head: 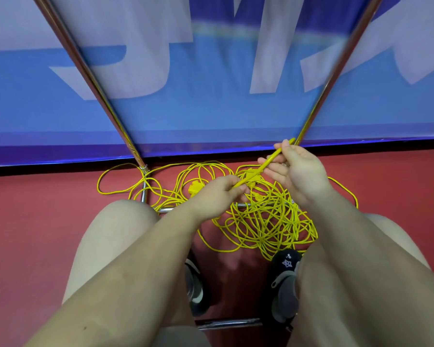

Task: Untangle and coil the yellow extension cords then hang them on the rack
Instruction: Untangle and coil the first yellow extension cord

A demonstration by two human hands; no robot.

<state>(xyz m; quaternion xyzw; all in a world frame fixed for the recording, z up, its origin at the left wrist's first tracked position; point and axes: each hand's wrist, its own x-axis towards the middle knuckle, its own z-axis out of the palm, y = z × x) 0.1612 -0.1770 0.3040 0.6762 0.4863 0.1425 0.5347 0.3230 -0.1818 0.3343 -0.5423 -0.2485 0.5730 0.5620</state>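
Both hands, the left hand (221,194) and right hand (298,169), pinched one taut cord strand (262,169) above the tangled yellow cords (266,221) on the floor (48,221)

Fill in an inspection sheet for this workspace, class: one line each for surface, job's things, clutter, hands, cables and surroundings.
Surface: red floor, bare in places.
Job's things: yellow cords lie tangled in a heap; metal rack has nothing hung on the poles in view.
Clutter: nothing seen.
Hands: left hand pinches a taut cord stretch; right hand holds its upper part.
Cables: loops lie over the rack's base bars; a yellow plug sits among them.
Surroundings: blue banner behind the rack; shoes beside the heap.
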